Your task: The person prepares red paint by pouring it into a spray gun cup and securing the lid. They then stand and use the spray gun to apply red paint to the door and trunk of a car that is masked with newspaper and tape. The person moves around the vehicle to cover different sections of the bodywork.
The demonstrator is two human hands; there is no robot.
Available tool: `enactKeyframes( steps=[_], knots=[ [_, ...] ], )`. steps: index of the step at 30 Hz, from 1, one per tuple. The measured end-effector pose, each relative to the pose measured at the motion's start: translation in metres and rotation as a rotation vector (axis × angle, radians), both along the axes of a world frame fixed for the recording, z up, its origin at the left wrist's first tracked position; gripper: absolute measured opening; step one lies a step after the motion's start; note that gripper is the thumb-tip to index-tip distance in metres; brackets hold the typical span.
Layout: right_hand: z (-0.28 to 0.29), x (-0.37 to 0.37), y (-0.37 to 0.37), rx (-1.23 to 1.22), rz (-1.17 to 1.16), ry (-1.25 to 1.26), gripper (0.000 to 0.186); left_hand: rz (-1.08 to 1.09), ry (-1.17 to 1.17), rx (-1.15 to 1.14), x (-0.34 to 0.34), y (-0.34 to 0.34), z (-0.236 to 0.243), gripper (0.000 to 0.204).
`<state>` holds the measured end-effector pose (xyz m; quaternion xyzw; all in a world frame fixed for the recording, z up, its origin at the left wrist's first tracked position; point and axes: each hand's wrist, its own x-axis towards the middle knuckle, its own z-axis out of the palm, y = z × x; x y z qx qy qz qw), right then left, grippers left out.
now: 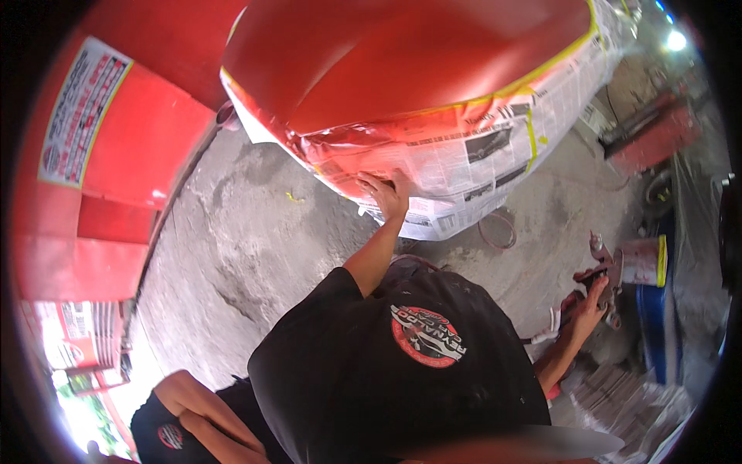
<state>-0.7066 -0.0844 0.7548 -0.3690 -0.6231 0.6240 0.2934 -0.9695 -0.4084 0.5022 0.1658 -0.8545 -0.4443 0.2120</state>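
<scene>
My left hand (pixel 382 193) lies against white newspaper masking (pixel 464 147), its fingers stretched out with nothing held in them. Above it, a glossy red curved vehicle panel (pixel 402 54) is edged with yellow tape (pixel 533 77). Red overspray tints the paper near the hand. On the right side, my right hand (pixel 593 301) is closed around a paint-stained spray gun (pixel 607 274), held low and away from the panel. A reddish container with a yellow edge (pixel 645 261) appears just beyond the gun; whether it joins the gun, I cannot tell.
Another person with crossed arms (pixel 209 417) stands at the lower left. Red panels (pixel 139 131) line the left side. A hose loop (pixel 497 230) lies on the concrete floor (pixel 239 232). At the right are a red box (pixel 657 139), a blue drum (pixel 655 332) and stacked cardboard (pixel 618 402).
</scene>
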Motion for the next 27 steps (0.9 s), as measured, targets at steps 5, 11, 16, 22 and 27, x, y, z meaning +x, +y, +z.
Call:
enactKeyframes(
  steps=[5,11,16,22,27],
  knots=[
    [0.003,0.000,0.003,-0.021,-0.031,0.000,0.045,0.260,-0.087,0.431,-0.052,-0.035,0.057,0.104],
    [0.016,-0.014,0.001,-0.027,0.032,-0.039,0.048,0.335,-0.030,0.410,-0.055,-0.040,0.068,0.094],
    [0.022,-0.037,-0.007,-0.036,0.218,0.002,0.047,0.324,-0.002,0.239,-0.042,-0.028,0.073,0.068],
    [0.037,-0.054,-0.038,-0.048,0.324,-0.018,0.046,0.319,-0.173,0.381,-0.029,-0.020,0.115,0.072],
    [0.053,-0.052,-0.052,-0.008,0.386,-0.029,0.049,0.142,-0.145,0.434,-0.022,-0.036,0.087,0.091]
  ],
)
